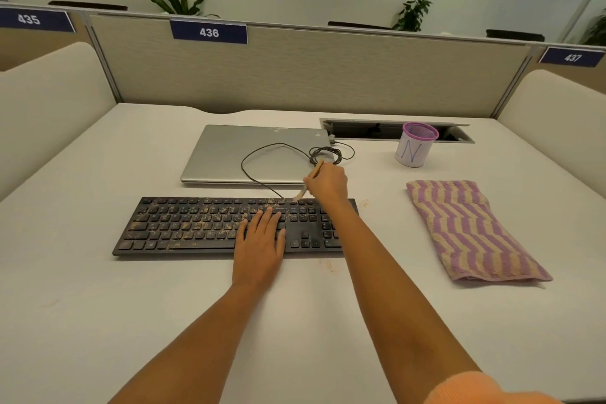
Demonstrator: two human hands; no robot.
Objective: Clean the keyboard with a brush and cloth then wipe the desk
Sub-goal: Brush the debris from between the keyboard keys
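Observation:
A black keyboard lies across the middle of the white desk, its left and middle keys speckled with tan crumbs. My left hand rests flat on the keys right of centre, fingers straight. My right hand grips a small wooden brush above the keyboard's far edge, near the right end, with the pale bristles touching the top row. A folded cloth striped in purple and tan lies on the desk to the right, apart from both hands.
A closed silver laptop sits behind the keyboard with the coiled keyboard cable on it. A purple-rimmed pen cup stands at the back right, in front of an open cable hatch. Beige partition panels wall the desk.

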